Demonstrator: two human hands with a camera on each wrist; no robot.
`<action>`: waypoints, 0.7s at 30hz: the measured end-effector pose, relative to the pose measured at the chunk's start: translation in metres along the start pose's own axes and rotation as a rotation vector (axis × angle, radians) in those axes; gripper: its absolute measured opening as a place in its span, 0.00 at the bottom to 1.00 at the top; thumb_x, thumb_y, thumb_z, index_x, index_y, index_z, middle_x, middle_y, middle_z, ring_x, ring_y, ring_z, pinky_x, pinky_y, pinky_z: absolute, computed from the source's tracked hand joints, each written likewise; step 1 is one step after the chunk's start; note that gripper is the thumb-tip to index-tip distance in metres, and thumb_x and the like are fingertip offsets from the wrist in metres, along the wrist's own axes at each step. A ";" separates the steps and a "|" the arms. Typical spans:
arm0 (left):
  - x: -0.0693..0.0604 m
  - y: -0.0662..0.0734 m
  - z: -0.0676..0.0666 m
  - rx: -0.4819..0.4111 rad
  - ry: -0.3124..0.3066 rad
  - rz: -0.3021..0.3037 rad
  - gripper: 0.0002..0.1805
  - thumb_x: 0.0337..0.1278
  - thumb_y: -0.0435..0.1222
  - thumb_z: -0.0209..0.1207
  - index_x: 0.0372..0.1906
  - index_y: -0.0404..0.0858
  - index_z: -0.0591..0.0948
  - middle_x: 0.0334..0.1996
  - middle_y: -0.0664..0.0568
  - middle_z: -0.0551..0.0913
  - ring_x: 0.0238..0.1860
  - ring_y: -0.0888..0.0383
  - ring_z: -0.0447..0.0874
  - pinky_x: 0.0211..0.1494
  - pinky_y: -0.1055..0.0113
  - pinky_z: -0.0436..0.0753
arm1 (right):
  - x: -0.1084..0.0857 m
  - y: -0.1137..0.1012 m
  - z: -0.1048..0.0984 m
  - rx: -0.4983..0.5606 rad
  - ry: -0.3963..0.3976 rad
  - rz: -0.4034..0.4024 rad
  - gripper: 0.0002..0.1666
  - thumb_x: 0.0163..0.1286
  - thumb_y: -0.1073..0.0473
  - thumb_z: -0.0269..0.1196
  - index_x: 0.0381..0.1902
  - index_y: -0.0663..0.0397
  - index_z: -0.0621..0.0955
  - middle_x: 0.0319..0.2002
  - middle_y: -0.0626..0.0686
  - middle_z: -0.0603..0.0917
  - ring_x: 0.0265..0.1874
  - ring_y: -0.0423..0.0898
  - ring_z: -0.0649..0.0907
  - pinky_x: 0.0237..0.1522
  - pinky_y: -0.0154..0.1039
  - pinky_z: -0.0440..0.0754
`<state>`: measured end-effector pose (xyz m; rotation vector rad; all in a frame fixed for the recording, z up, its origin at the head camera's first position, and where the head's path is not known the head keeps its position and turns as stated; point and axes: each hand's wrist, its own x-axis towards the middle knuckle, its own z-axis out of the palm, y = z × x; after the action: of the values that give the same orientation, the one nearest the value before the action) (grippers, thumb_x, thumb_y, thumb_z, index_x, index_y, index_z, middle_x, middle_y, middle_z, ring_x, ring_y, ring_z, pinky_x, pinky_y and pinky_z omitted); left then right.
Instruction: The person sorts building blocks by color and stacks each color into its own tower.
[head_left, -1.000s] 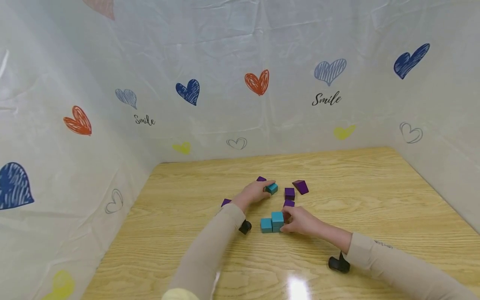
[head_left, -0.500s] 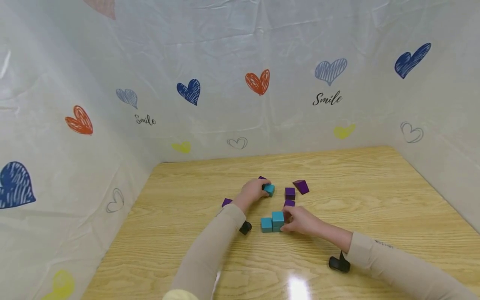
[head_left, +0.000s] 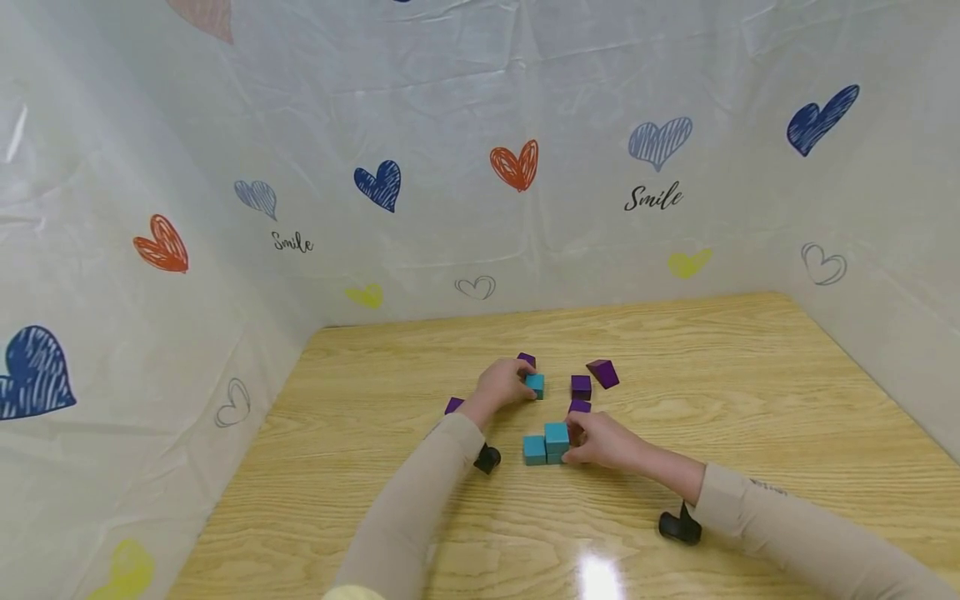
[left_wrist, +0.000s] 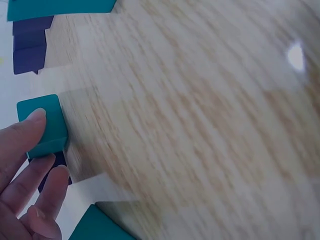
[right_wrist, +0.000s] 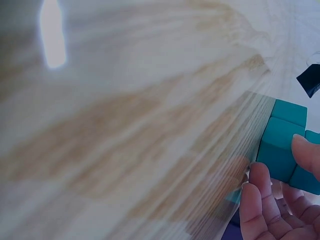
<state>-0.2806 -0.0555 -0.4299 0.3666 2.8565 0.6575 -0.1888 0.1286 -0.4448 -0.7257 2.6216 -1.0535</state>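
My left hand pinches a teal cube over the far middle of the table. In the left wrist view the thumb lies across this teal cube, with a dark purple block partly hidden beyond the fingers. Nearer to me, my right hand grips the right side of a two-high stack of teal cubes. Another teal cube stands right beside the stack, on its left. The right wrist view shows thumb and fingertips around a teal cube of this group.
Several purple blocks lie about the wooden table: a wedge, a cube, one behind the right fingers, one beyond the left hand, one by the left wrist. Black wrist devices hang under the forearms.
My left hand has brought its teal cube a little to the left and nearer to me, turning it slightly. The right hand and the stack have stayed in place.
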 end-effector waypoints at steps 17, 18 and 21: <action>-0.016 -0.006 -0.005 -0.045 0.027 0.051 0.19 0.45 0.42 0.68 0.46 0.44 0.81 0.41 0.52 0.80 0.41 0.57 0.76 0.45 0.63 0.75 | -0.001 0.001 0.001 0.004 0.004 -0.010 0.15 0.52 0.58 0.70 0.30 0.55 0.74 0.26 0.45 0.77 0.25 0.40 0.72 0.28 0.32 0.71; -0.018 -0.006 -0.006 -0.057 0.030 0.059 0.19 0.45 0.42 0.67 0.46 0.44 0.81 0.41 0.52 0.80 0.41 0.57 0.76 0.45 0.63 0.75 | 0.000 0.001 0.001 0.004 0.005 -0.010 0.15 0.52 0.58 0.70 0.30 0.55 0.74 0.26 0.46 0.77 0.25 0.40 0.72 0.28 0.32 0.71; -0.027 -0.006 -0.009 -0.087 0.031 0.067 0.19 0.46 0.42 0.67 0.46 0.44 0.80 0.40 0.53 0.80 0.41 0.57 0.75 0.46 0.63 0.75 | 0.000 0.001 0.001 0.000 0.005 -0.007 0.15 0.52 0.59 0.70 0.30 0.55 0.74 0.26 0.46 0.77 0.25 0.40 0.72 0.28 0.32 0.71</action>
<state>-0.2586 -0.0721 -0.4215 0.4445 2.8441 0.8036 -0.1887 0.1284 -0.4458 -0.7335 2.6253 -1.0590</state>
